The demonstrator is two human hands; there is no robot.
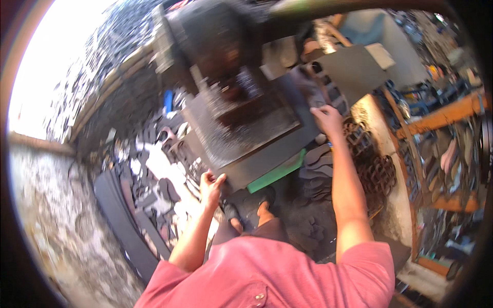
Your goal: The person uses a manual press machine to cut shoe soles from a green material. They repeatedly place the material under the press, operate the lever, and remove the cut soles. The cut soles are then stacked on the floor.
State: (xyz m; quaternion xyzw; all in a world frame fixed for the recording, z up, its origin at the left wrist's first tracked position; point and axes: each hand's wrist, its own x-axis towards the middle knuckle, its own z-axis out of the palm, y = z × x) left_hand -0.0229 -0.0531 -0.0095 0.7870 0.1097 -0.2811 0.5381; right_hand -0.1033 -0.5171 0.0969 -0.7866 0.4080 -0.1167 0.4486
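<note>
1. The dark sheet [241, 172] lay under the black head of the machine [215, 46], and its near border showed beyond the edge of a grey slab [257, 136]. How the sheet and the slab lay on each other, I could not tell.

2. The left hand [209, 189] was at the near left corner of the sheet, with thumb and first finger a little apart at the tips. Whether they were pinching the sheet, I could not tell.

3. The right hand [328, 120] was raised farther forward, at the right side of the sheet, with its fingers bent. The view was blurred there, so its hold was not clear to me.

4. A green strip [277, 173] was along the near edge of the sheet, and dark cut pieces [318, 172] were piled to the right of it.

5. In my judgement, the step in hand was to set the sheet straight. For this, it was good to guide it from both sides at once, evenly, so that it did not turn or fold.

6. It was also wise to keep the hands on the outer border, away from the head, and to check that the sheet was flat before any pressing.
</note>
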